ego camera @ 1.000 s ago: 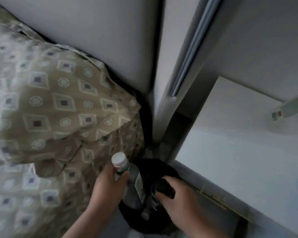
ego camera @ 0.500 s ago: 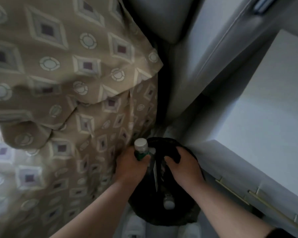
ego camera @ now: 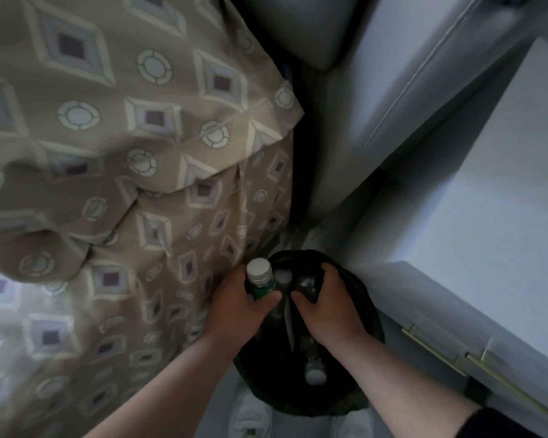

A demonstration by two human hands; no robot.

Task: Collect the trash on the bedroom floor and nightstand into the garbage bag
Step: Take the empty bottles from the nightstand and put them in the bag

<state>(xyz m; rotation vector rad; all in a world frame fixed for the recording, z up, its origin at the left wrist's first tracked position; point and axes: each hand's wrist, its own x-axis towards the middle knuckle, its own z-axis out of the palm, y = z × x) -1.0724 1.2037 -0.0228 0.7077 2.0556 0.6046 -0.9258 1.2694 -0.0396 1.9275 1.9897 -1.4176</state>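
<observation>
The plastic bottle, white-capped and green-labelled, is found low in the view, near 6 o'clock, at the rim of the black garbage bag. It is clasped around the neck and shoulder by the left grip, whose fingers are curled round it. Its long axis is held close to upright, with the cap towards the camera and tipped slightly to 12 o'clock. Its lower body is hidden by fingers and dark plastic, so how far it has entered the bag cannot be told.

From the bottle, the bag's mouth lies at 3 o'clock, touching or just beside it. The rim there is bunched and pinched by the right grip, which is closed on the plastic. The left grip is thus the one carrying the trash, and the right only holds the opening. A short drop down and towards 3 o'clock is judged to be all that is needed. A snag on the gathered rim is the likely risk.

Another bottle is seen lying inside the bag, at 6 o'clock from the right grip. A patterned bedspread hangs at 9 o'clock and a pale nightstand stands at 3 o'clock.
</observation>
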